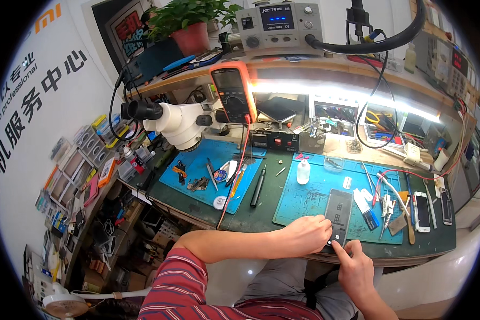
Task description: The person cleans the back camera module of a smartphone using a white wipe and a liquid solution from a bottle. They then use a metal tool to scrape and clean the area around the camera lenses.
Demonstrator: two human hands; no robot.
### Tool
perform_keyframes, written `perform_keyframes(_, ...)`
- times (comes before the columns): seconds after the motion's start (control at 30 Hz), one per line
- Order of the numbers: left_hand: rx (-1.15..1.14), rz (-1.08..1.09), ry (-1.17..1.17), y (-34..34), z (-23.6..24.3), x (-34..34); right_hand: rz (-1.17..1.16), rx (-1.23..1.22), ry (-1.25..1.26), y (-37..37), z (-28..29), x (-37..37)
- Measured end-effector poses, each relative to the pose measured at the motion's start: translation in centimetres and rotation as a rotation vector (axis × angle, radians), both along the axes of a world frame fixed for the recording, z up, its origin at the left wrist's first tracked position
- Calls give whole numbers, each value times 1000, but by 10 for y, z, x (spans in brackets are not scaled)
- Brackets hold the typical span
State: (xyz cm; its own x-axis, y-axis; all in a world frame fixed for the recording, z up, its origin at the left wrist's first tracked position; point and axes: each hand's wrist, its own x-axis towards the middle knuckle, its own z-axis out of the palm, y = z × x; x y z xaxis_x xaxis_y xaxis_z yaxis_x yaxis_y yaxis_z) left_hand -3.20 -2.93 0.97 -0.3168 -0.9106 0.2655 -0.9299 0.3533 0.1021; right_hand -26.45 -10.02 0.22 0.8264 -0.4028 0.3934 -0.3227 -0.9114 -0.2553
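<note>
A flat, dark grey phone-sized panel (338, 205) with small black squares and a few white spots near its lower end lies over the front edge of the blue mat (290, 205). My left hand (308, 234) is closed in a pinch at the panel's left side, and whatever its fingertips hold is too small to make out. Beneath it, my right hand (356, 268) has its index finger against the panel's lower end. Its other fingers are curled in at the near edge, so the hand grips the panel there.
Around the panel lie a clear bottle (303, 172), a blue-and-white tube (365, 209), a wooden-handled brush (411, 232) and a white phone (422, 212). A microscope (178, 125) stands over the left mat. An orange multimeter (233, 93) hangs ahead, its red lead crossing the bench.
</note>
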Motion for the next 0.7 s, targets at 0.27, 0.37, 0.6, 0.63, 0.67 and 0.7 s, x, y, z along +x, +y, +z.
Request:
perform_keyframes(0.27,-39,26,-213,3,4,-7,4,-122,31,3,-5,1)
perform_keyframes(0.37,-34,23,-176,-1,3,-7,25,-162,10,0,-2,2)
perform_keyframes(0.6,66,107,160,5,26,0,8,-347,88,-1,-5,7)
perform_keyframes(0.63,68,87,144,4,28,0,-1,-349,80,-1,-8,7)
perform_keyframes(0.67,68,69,130,3,29,0,-9,-352,74,-2,-11,5)
perform_keyframes(0.7,64,60,109,3,30,1,-9,-359,57,-2,-13,6)
